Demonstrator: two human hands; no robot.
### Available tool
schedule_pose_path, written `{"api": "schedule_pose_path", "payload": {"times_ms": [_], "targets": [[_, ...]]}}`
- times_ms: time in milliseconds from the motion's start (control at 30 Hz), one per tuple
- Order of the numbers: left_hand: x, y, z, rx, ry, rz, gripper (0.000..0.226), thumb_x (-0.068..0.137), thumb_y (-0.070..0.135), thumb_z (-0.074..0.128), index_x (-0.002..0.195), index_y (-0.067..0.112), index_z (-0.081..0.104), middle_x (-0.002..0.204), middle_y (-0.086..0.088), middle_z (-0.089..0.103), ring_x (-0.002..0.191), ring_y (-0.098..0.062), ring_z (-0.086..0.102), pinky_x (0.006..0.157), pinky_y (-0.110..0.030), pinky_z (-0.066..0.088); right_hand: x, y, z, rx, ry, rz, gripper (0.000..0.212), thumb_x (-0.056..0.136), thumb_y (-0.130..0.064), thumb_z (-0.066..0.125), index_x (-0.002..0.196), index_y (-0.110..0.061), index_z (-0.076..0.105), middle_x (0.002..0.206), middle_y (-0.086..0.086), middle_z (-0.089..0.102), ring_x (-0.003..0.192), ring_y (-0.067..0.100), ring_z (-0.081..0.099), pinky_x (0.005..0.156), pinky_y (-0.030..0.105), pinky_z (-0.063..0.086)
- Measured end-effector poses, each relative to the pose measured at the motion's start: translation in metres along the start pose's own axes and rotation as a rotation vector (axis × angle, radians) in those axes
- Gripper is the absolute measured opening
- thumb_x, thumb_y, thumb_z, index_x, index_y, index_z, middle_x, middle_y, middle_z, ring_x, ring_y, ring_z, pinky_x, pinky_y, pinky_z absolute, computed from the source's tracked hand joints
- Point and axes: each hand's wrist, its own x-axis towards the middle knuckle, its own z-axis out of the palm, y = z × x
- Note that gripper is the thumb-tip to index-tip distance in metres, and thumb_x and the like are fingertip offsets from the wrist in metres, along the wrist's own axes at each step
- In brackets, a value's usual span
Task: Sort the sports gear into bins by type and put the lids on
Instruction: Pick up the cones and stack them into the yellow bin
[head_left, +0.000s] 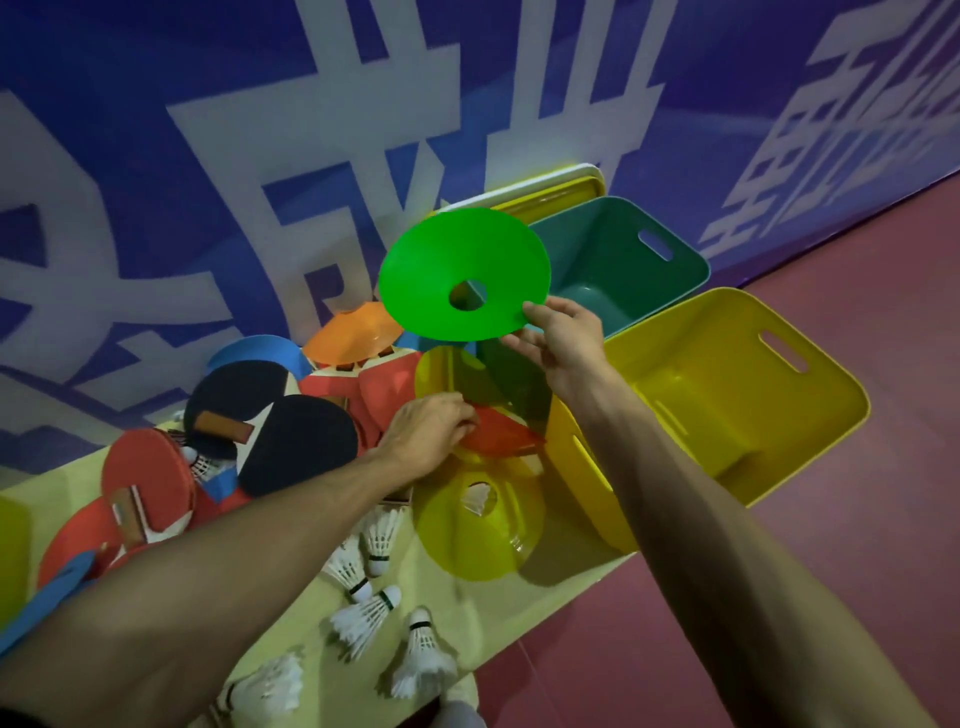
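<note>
Green cone (457, 260) is pinched at its rim by the right hand (561, 338) — held aloft, up and left of the grip, just left of the yellow bin (675, 353) | red cone (501, 434) is gripped at its edge by the left hand (423, 434), low beside that bin's left wall.

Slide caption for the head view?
Right hand holds a green disc cone near the teal bin; left hand grips a red cone.

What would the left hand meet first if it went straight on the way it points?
The left hand pinches a red plastic disc cone; past it, probably the yellow plastic bin, though depth is unclear.
</note>
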Motion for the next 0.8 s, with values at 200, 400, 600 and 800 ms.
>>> {"api": "schedule_pose_path", "payload": {"times_ms": [200, 400, 600, 800], "targets": [[-0.027, -0.035, -0.050, -0.326, 0.177, -0.153, 0.017, 0.086, 0.019, 0.066, 0.100, 0.011, 0.072, 0.101, -0.004, 0.070, 0.095, -0.016, 0.061, 0.084, -0.026, 0.045, -0.008, 0.002, 0.053, -0.011, -0.086, -0.012, 0.013, 0.093, 0.002, 0.053, 0.103, -0.005, 0.049, 0.087, 0.016, 0.063, 0.054, 0.019, 0.066, 0.052, 0.029, 0.058], [-0.077, -0.074, -0.102, -0.480, 0.376, -0.327, 0.016, 0.084, 0.015, 0.069, 0.099, 0.009, 0.072, 0.091, 0.005, 0.067, 0.089, -0.007, 0.060, 0.081, -0.015, 0.041, -0.028, 0.018, 0.132, -0.048, -0.218, -0.038, 0.015, 0.092, 0.001, 0.055, 0.101, -0.007, 0.047, 0.084, 0.017, 0.062, 0.055, 0.022, 0.065, 0.055, 0.033, 0.059], [-0.151, -0.127, -0.152, -0.504, 0.479, -0.445, 0.012, 0.083, 0.013, 0.070, 0.095, 0.012, 0.072, 0.076, 0.007, 0.063, 0.061, 0.017, 0.054, 0.067, -0.014, 0.041, -0.063, 0.034, 0.216, -0.132, -0.327, -0.091, 0.019, 0.092, 0.001, 0.056, 0.109, -0.004, 0.050, 0.085, 0.017, 0.065, 0.054, 0.019, 0.067, 0.053, 0.031, 0.059], [-0.248, -0.181, -0.208, -0.468, 0.611, -0.609, 0.012, 0.082, 0.016, 0.071, 0.093, 0.014, 0.073, 0.077, 0.000, 0.065, 0.062, 0.002, 0.052, 0.059, -0.008, 0.040, -0.110, 0.066, 0.290, -0.179, -0.448, -0.072, 0.029, 0.094, 0.000, 0.053, 0.122, 0.002, 0.049, 0.105, 0.021, 0.064, 0.071, 0.026, 0.066, 0.056, 0.030, 0.059]]}}
